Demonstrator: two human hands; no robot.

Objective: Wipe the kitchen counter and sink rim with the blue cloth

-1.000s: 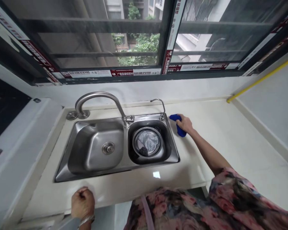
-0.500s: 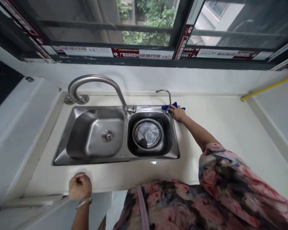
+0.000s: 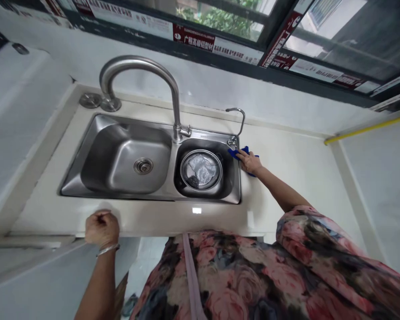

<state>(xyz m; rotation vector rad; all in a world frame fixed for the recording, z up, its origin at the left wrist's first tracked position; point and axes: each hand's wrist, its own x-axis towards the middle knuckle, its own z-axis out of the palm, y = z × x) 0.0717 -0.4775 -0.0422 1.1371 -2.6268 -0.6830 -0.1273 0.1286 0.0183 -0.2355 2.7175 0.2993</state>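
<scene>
My right hand presses a blue cloth onto the right rim of the steel double sink, just in front of the small thin tap. Parts of the cloth stick out on both sides of my fingers. Over by the counter's front edge, my left hand is curled into a loose fist, with nothing visible in it. A bracelet circles that wrist. In the sink's right basin sits a round metal strainer holding a crumpled, clear-looking piece and something dark.
A large curved faucet rises behind the sink's middle. Round metal discs lie at the back left corner. The pale countertop runs right toward a wall with a yellow pipe. A window frame spans the back.
The view has tilted down and turned. My right hand has slid the blue cloth a little forward along the sink's right rim, from beside the small tap toward me. My left fist stays at the counter edge.
</scene>
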